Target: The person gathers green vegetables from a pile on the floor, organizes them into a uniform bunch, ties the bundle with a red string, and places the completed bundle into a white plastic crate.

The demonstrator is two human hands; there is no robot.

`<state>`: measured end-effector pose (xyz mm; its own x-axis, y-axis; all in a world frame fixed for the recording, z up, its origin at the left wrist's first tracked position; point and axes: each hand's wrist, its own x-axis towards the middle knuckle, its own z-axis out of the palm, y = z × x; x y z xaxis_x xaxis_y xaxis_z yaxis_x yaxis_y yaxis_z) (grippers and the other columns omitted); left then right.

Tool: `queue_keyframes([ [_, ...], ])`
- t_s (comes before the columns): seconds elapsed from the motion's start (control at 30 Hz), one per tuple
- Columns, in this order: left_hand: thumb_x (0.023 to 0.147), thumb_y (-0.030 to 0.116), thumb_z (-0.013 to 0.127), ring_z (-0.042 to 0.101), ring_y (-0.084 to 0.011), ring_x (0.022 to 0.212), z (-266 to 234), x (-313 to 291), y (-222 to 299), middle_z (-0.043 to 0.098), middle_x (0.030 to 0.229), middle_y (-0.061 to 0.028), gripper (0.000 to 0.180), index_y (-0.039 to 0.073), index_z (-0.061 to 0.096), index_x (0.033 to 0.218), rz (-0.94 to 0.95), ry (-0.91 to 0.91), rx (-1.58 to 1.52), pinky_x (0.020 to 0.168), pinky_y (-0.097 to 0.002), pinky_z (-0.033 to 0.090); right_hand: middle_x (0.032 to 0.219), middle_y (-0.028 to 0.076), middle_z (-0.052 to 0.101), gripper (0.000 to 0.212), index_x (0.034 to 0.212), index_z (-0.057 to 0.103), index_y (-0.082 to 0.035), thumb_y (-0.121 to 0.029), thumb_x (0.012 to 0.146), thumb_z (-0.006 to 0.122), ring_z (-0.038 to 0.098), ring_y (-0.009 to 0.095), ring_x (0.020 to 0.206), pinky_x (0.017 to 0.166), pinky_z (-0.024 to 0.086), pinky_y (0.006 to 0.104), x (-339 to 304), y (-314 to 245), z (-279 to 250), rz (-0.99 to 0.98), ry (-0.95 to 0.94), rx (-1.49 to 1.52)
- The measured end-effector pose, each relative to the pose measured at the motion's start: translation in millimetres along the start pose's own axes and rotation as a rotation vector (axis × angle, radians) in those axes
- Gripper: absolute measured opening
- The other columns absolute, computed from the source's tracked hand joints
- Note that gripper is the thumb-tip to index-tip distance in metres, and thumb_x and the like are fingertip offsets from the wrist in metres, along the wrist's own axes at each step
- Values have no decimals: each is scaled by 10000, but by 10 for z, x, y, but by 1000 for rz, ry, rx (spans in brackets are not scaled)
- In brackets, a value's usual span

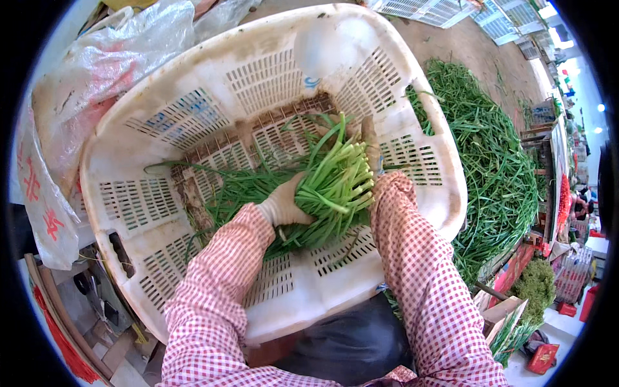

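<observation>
A thick bunch of long, chive-like green stalks (pixel 335 187) is gathered inside the white plastic basket (pixel 271 322), its pale cut ends toward the right. My left hand (pixel 288 201), in a light glove, is closed around the near left side of the bunch. Against the cut ends on the right is my right hand (pixel 372 147), also gloved, its visible fingers stretched out and apart; the stalks hide part of it. Loose green leaves (pixel 242 190) trail leftward from the bunch over the slotted, dirt-stained basket bottom.
Beyond the basket's right rim lies a large heap of cut greens (pixel 493 174). Crumpled plastic sacks (pixel 97 84) lean at the upper left. Scissors (pixel 93 293) hang at the lower left. More blue and white baskets (pixel 425 9) stand on the brown floor at the back.
</observation>
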<state>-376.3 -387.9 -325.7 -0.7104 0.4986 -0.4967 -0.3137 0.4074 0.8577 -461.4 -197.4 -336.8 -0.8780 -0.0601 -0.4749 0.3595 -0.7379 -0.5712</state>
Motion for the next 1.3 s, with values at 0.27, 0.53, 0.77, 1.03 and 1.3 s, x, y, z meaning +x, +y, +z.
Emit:
queue_keyframes([
  [0.27, 560, 225, 813, 303, -367, 1343, 138, 96, -104, 207, 1481, -246, 1202, 49, 56, 1477, -55, 246, 306, 1117, -359, 281, 1053, 110, 641, 592, 1229, 555, -41, -535, 907, 503, 621, 192, 843, 743, 532, 320, -189, -220, 67, 128, 57, -422],
  [0.53, 469, 348, 879, 214, -380, 1389, 253, -116, 133, 190, 1482, -273, 1355, 14, 35, 1475, 482, 448, 356, 1139, -392, 199, 1000, 60, 657, 486, 1138, 612, -43, -470, 919, 530, 647, 189, 725, 613, 539, 315, 106, -72, -247, 71, 62, -429],
  [0.77, 493, 236, 879, 452, -300, 1210, 283, 366, 63, 431, 1333, -164, 1192, 38, 181, 1440, 356, 465, -138, 1055, -392, 351, 1139, 103, 601, 575, 1272, 540, -21, -487, 958, 422, 574, 200, 1024, 907, 447, 328, -288, -73, 334, -102, 76, -1072],
  [1.03, 554, 145, 851, 494, -174, 1136, -35, 445, -29, 526, 1243, -69, 943, 58, 367, 1358, 345, 168, -587, 994, -332, 400, 1373, 204, 422, 1161, 1474, 170, -37, -505, 617, 798, 429, 311, 1250, 1044, 358, 393, -406, -44, 482, -93, -437, -1069],
  [1.3, 658, 372, 817, 490, -260, 1175, 424, 401, 354, 494, 1294, -130, 930, 44, 314, 1368, 42, 523, -113, 1009, -356, 401, 1165, 171, 599, 755, 1329, 431, -3, -243, 708, 787, 591, 253, 1054, 912, 477, 359, -422, -16, 440, -163, 3, -1225],
])
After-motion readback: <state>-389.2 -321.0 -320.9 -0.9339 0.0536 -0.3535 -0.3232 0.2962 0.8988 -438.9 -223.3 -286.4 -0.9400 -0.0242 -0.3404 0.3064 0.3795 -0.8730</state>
